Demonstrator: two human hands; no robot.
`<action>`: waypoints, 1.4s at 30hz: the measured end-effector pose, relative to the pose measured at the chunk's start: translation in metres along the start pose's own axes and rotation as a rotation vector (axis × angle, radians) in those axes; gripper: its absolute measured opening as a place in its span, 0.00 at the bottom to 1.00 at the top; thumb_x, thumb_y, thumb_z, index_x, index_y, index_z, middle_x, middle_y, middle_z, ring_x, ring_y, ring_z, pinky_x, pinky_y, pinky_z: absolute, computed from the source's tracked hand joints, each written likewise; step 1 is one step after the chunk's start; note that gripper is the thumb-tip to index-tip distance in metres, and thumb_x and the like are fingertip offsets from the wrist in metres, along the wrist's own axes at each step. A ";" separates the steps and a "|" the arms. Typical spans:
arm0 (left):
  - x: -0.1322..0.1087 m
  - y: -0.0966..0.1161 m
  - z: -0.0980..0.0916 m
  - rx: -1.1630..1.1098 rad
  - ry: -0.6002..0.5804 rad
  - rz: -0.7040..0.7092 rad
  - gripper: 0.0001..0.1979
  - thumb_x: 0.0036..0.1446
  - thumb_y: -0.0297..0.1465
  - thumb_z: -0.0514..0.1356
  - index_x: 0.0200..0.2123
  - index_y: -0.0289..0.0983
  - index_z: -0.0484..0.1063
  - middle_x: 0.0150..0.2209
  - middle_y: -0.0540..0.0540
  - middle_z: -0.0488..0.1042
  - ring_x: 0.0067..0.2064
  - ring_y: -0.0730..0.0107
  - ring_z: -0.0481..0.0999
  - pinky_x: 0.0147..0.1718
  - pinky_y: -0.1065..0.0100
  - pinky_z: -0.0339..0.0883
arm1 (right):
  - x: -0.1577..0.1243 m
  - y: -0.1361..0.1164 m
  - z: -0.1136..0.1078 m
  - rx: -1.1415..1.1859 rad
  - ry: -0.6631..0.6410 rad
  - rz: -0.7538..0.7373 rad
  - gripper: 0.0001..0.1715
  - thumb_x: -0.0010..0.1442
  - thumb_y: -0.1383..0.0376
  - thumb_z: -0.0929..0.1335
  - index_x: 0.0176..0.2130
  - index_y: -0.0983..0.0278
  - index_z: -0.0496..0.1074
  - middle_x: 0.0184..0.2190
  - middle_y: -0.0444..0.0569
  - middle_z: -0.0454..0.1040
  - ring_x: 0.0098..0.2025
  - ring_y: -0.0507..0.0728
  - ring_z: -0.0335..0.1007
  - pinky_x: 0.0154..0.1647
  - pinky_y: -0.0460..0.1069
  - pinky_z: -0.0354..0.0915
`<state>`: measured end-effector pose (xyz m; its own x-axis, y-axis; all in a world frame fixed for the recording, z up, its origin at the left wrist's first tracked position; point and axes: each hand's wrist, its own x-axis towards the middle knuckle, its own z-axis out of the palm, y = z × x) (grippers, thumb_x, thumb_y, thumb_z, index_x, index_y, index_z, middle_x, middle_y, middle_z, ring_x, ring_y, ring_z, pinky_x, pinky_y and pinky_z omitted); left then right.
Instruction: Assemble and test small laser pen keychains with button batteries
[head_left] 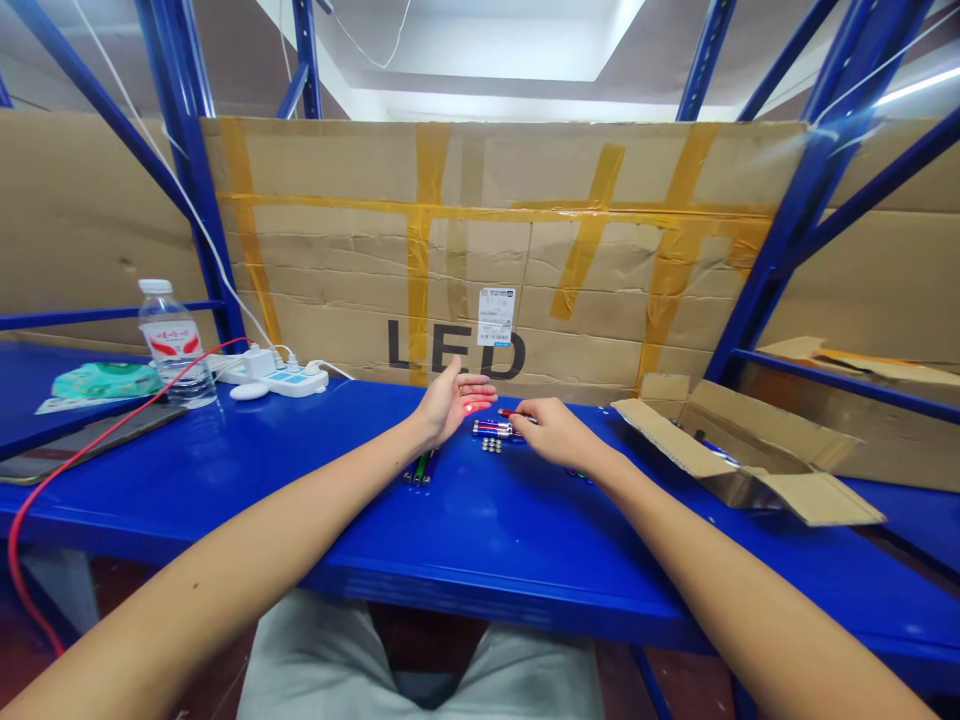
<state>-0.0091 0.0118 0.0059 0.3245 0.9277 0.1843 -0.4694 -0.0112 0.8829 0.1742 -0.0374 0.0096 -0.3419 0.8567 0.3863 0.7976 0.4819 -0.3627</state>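
Two hands: left [450, 402] spread open (red-lit palm), right [556, 432] pinching a pointer [509, 412].

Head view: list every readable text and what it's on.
"LED": black letters on the cardboard panel.
White sticker on that panel: print too small to read.
Water bottle label: red logo, text too blurred.
Laser pointer in right hand: nothing legible.
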 end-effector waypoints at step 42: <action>-0.007 -0.001 -0.009 1.182 -0.187 0.573 0.06 0.55 0.29 0.59 0.35 0.40 0.76 0.33 0.46 0.76 0.33 0.65 0.70 0.38 0.64 0.62 | 0.011 0.030 0.006 0.399 0.123 -0.005 0.05 0.60 0.64 0.64 0.37 0.64 0.65 0.26 0.44 0.74 0.23 0.51 0.69 0.29 0.47 0.65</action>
<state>-0.0185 0.0093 -0.0001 0.4736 0.6191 0.6265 0.3844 -0.7853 0.4854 0.1913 -0.0129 -0.0020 -0.2644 0.8375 0.4781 0.5324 0.5401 -0.6517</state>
